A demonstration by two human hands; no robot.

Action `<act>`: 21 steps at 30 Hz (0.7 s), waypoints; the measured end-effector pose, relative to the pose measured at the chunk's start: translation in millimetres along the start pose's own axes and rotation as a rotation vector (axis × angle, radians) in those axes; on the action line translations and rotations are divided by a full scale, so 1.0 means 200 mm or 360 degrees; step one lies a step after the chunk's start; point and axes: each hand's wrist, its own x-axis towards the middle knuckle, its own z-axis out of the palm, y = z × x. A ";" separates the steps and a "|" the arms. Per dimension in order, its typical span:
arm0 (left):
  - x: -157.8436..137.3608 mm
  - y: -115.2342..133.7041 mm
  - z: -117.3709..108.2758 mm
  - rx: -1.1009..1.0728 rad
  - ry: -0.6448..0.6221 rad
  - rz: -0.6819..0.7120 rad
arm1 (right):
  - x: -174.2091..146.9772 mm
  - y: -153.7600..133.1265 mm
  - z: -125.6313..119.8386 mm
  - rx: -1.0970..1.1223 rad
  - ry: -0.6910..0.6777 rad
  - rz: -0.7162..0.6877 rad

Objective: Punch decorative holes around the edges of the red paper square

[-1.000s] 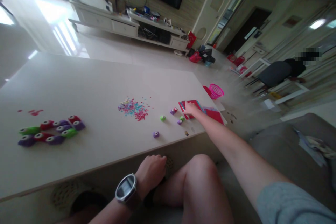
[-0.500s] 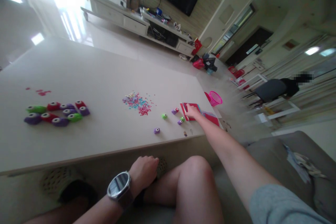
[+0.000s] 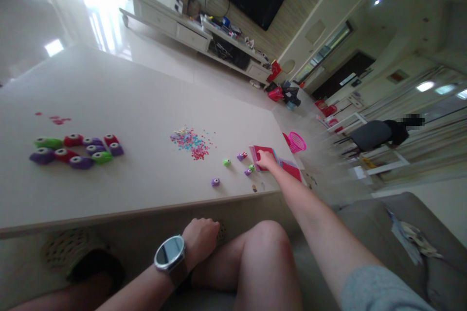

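Observation:
My right hand (image 3: 266, 159) reaches over the table's right end, its fingers pressed together at a red sheet of paper (image 3: 265, 150) on a small stack with purple-grey edges. Just left of it stand small one-eyed figures: a purple-and-red pair (image 3: 242, 156), a green-and-purple pair (image 3: 249, 170), a green one (image 3: 226, 162) and a purple one (image 3: 215, 182). My left hand (image 3: 202, 235), with a round watch (image 3: 170, 252) on its wrist, is curled by my leg below the table edge. Its fingertips are hidden, and nothing shows in it.
Colourful confetti-like bits (image 3: 191, 143) lie mid-table. Several longer one-eyed figures (image 3: 80, 162) are grouped at the left, near pink scraps (image 3: 60, 120). More red paper (image 3: 291, 170) lies at the right end. A pink basket (image 3: 296, 142) stands beyond; a person (image 3: 397, 132) sits farther off.
My right hand has shifted slightly on the stack, and its red top sheet now lies differently, with a purple-grey edge showing at left. My left hand stays by my leg. The view has tilted slightly.

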 end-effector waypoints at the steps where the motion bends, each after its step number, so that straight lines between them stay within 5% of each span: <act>1: 0.00 0.00 0.00 -0.0001 0.0002 0.0000 | 0.00 0.00 0.00 0.0003 0.0008 0.0001; 21: -0.01 0.02 -0.01 0.0027 -0.0013 -0.0015 | -0.02 0.05 0.02 0.0150 0.0096 0.0026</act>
